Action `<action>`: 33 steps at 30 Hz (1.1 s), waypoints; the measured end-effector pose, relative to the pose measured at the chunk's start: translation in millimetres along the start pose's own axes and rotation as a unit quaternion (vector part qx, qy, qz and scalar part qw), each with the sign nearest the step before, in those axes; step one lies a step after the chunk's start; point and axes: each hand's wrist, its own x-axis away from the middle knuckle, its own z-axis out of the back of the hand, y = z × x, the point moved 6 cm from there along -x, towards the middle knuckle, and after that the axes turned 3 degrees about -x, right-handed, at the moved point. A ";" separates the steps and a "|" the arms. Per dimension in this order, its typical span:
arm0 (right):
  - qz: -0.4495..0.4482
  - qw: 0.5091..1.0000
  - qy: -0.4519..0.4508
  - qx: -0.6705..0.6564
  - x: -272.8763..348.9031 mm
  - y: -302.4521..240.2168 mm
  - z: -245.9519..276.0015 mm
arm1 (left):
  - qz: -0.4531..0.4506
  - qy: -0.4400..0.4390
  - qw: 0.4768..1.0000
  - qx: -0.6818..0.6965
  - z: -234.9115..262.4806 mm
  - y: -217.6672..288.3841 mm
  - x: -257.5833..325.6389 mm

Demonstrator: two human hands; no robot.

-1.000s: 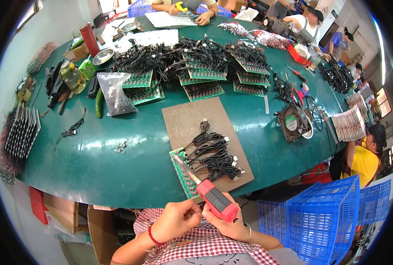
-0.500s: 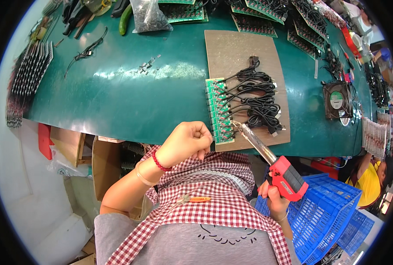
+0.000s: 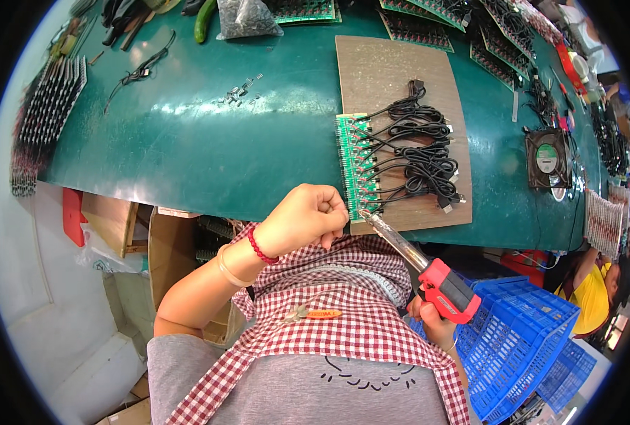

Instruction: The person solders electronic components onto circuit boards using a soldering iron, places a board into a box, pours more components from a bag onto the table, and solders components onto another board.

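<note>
Right hand (image 3: 435, 326): wrapped around the red and black handle of a soldering iron (image 3: 448, 289), below and to the right of the work.
Iron tip: at the near end of the circuit board (image 3: 352, 159) — whether it touches a joint or sits just above one, I cannot tell.
Left hand (image 3: 315, 216): fingers curled in together beside the board's near left corner; whether something thin is pinched there is hidden.
Circuit board: green and long, lying along the left edge of a brown panel (image 3: 378, 64) on the bench (image 3: 187, 149), with metal pins down its left side.
Black cables (image 3: 421, 170): bundled on the panel to the right of the board, their leads running to its right side.
Step in hand: judging by the tip and the two hands meeting at one end, close soldering work at the nearest leads.
Next move calls for: a steady right wrist, the tip kept to one joint, the left fingers clear of the hot metal — and the leads left undisturbed.
Small metal bits (image 3: 237, 92): scattered on the bench, well apart from the board.
</note>
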 end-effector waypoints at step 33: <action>0.036 0.986 -0.025 0.160 6.4 9.1 2.2 | -0.012 0.009 1.000 0.016 0.5 3.3 -4.2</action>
